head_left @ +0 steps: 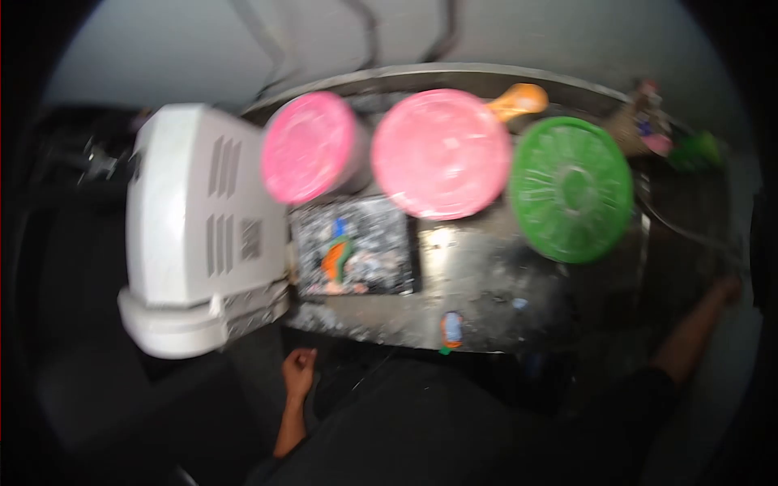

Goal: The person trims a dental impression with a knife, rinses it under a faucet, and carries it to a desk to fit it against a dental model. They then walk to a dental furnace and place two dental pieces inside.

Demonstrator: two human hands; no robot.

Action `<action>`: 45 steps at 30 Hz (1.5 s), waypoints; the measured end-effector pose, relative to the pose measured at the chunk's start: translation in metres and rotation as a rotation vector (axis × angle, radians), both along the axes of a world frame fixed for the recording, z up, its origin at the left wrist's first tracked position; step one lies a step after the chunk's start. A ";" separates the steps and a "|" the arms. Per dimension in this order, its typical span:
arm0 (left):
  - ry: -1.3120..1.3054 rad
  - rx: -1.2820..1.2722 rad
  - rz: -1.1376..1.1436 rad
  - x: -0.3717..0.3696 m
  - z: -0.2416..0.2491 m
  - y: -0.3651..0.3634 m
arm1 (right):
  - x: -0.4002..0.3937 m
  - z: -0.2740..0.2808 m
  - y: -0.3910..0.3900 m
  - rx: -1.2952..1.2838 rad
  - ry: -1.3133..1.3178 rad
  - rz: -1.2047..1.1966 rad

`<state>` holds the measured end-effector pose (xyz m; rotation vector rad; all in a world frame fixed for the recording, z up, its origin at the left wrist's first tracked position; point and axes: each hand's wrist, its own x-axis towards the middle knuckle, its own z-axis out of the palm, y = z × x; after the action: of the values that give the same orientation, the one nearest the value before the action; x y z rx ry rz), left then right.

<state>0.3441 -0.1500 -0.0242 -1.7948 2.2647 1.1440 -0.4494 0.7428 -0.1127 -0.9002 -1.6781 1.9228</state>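
My left hand point(300, 371) hangs low in front of the counter's near edge, beside the white machine's base. Its fingers are curled in, and nothing shows in them. My right hand point(728, 288) reaches out to the far right, close to the wall; it is blurred, and its fingers cannot be made out. Nearest to the left hand on the counter lies a dark square board point(381, 279) dusted with white, bearing orange, green and blue pieces. A small light-blue and orange item point(453, 330) sits at the counter's front edge.
The bulky white vented machine point(198, 186) stands at left. Along the back are a tub with a bright pink lid point(308, 147), a light pink lid point(442, 154), an orange handled item point(521, 100) and a green lid point(573, 190). A cable point(689, 228) runs at right.
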 end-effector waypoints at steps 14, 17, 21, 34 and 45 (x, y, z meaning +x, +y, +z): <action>0.124 0.057 0.094 0.002 -0.020 -0.013 | 0.098 -0.005 -0.260 -0.890 0.052 -0.087; 0.120 0.074 0.123 0.007 -0.016 -0.011 | 0.072 -0.022 -0.216 -1.125 0.036 -0.126; 0.200 0.122 0.088 -0.009 0.005 -0.005 | 0.068 -0.014 -0.247 -0.941 -0.110 -0.361; 0.338 0.222 -0.235 -0.115 0.091 0.002 | 0.089 0.056 -0.316 -1.070 -0.325 -0.566; 0.384 0.185 -0.272 -0.128 0.090 0.001 | 0.052 -0.029 -0.223 -1.161 0.006 -0.437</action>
<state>0.2158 -0.1487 0.0658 -1.2394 2.3950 1.6881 -0.3976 0.5199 -0.1420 -1.4533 -0.1392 2.4534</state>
